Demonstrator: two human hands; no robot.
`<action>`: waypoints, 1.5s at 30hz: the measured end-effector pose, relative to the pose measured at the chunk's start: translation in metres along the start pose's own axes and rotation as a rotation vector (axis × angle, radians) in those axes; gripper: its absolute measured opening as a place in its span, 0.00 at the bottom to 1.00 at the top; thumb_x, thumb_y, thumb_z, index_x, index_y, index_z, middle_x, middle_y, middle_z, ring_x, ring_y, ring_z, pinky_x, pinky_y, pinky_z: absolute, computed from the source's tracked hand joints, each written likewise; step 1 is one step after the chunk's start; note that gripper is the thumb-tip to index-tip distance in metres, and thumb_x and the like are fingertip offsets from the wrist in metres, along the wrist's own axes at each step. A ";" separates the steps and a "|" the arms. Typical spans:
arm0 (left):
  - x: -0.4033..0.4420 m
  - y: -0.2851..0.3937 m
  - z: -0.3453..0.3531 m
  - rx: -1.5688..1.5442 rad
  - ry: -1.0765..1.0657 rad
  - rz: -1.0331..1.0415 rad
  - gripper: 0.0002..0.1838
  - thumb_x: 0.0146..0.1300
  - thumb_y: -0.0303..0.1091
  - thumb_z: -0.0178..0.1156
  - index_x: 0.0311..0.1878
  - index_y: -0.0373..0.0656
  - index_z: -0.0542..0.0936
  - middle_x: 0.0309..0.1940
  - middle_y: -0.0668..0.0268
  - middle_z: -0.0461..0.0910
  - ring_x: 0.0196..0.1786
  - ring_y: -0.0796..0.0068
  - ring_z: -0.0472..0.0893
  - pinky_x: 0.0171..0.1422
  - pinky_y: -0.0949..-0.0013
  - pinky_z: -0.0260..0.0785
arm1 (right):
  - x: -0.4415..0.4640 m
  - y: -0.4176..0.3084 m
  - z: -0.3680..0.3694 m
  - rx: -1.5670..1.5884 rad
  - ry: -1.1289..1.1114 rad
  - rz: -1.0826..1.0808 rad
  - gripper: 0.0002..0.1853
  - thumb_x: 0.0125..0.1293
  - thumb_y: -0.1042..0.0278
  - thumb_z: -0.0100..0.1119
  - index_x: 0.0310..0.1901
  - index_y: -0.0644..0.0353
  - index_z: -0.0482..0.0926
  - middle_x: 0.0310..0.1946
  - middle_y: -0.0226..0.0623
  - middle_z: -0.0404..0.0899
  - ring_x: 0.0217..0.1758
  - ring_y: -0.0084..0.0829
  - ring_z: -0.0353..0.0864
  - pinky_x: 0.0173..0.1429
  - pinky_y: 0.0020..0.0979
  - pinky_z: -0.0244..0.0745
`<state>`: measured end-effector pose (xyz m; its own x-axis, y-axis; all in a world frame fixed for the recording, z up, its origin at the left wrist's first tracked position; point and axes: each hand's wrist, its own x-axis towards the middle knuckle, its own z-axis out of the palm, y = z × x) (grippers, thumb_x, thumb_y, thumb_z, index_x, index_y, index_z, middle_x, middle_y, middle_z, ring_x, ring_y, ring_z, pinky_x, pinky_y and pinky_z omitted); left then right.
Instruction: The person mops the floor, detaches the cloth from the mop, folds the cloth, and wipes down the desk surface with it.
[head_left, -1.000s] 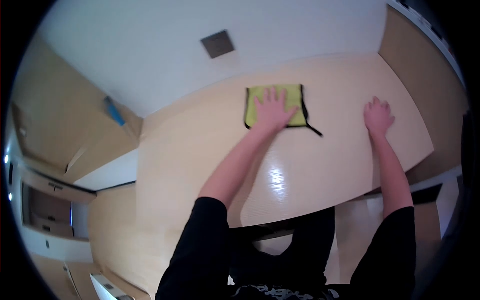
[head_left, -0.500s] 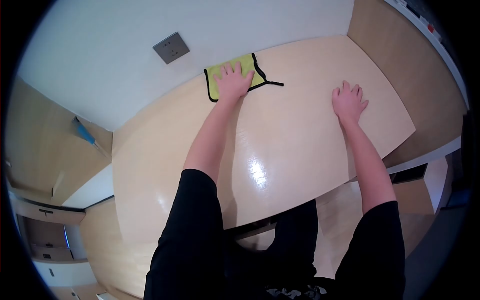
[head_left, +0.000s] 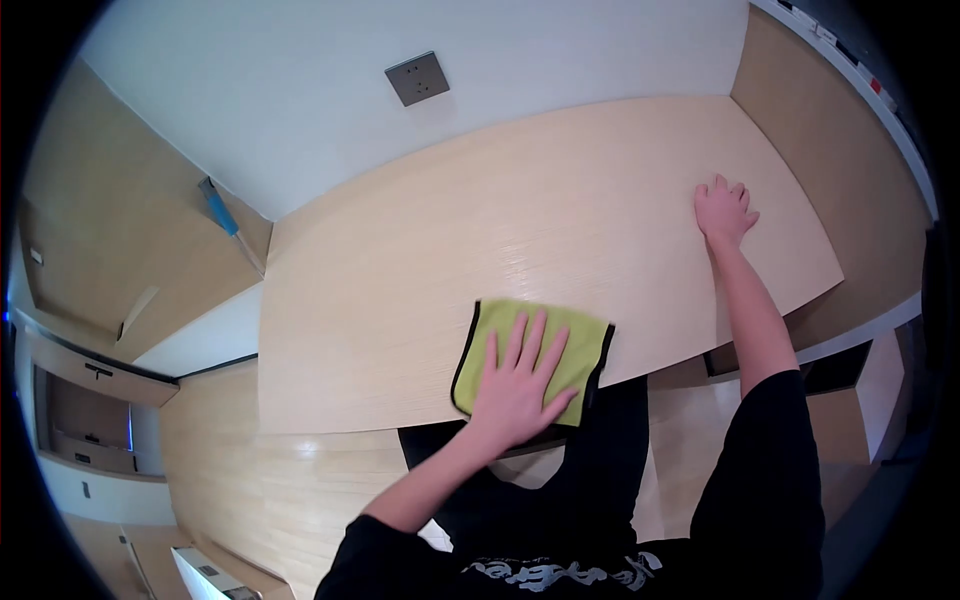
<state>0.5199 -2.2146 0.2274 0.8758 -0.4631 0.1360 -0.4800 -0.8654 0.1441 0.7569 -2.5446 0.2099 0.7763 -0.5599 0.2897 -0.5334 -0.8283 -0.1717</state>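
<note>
A yellow-green cleaning cloth (head_left: 497, 330) with black edging lies spread at the near edge of the pale wooden desk (head_left: 400, 270), its lower part reaching over that edge. My left hand (head_left: 517, 395) presses flat on top of it with the fingers spread, and covers the cloth's middle. Far to the right, my right hand (head_left: 724, 212) rests on the desktop, fingers apart and slightly bent, with nothing visible in it.
A white wall with a grey power socket (head_left: 417, 79) stands behind the desk. Wooden panels (head_left: 820, 150) flank it on the right and left. A blue-handled tool (head_left: 220, 210) is at the left panel. My legs (head_left: 610, 440) are beneath the near edge.
My left hand and the cloth have come from the desk's back edge by the wall to its near edge. My right hand stays at about the same spot; the view has shifted.
</note>
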 end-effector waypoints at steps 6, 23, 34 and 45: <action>-0.009 0.002 -0.004 0.008 -0.057 -0.053 0.42 0.61 0.62 0.52 0.73 0.48 0.58 0.73 0.48 0.50 0.76 0.46 0.49 0.71 0.33 0.41 | -0.002 0.003 0.001 -0.001 0.003 -0.022 0.24 0.65 0.50 0.42 0.58 0.51 0.72 0.62 0.49 0.67 0.70 0.40 0.59 0.66 0.61 0.50; 0.302 -0.101 0.057 0.028 0.187 -0.353 0.40 0.65 0.62 0.43 0.71 0.42 0.59 0.71 0.43 0.54 0.73 0.37 0.49 0.69 0.25 0.36 | 0.002 0.007 0.006 -0.036 0.007 -0.007 0.25 0.65 0.51 0.40 0.60 0.51 0.71 0.65 0.50 0.65 0.72 0.42 0.57 0.66 0.59 0.50; 0.330 -0.099 0.067 0.070 0.316 -0.419 0.39 0.64 0.59 0.44 0.71 0.40 0.60 0.71 0.43 0.53 0.73 0.37 0.50 0.69 0.27 0.38 | 0.003 0.006 0.007 -0.019 0.001 0.002 0.25 0.66 0.51 0.39 0.60 0.51 0.71 0.64 0.51 0.65 0.72 0.41 0.56 0.66 0.59 0.50; 0.099 0.040 0.041 -0.046 0.129 0.062 0.39 0.64 0.59 0.50 0.73 0.46 0.57 0.73 0.48 0.51 0.75 0.41 0.49 0.70 0.29 0.39 | 0.001 0.000 -0.001 -0.010 -0.064 -0.008 0.26 0.66 0.49 0.39 0.61 0.48 0.70 0.63 0.49 0.66 0.71 0.40 0.58 0.66 0.60 0.50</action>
<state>0.5895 -2.3030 0.2068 0.8320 -0.4842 0.2709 -0.5372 -0.8249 0.1756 0.7570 -2.5453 0.2115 0.8001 -0.5539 0.2305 -0.5302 -0.8326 -0.1604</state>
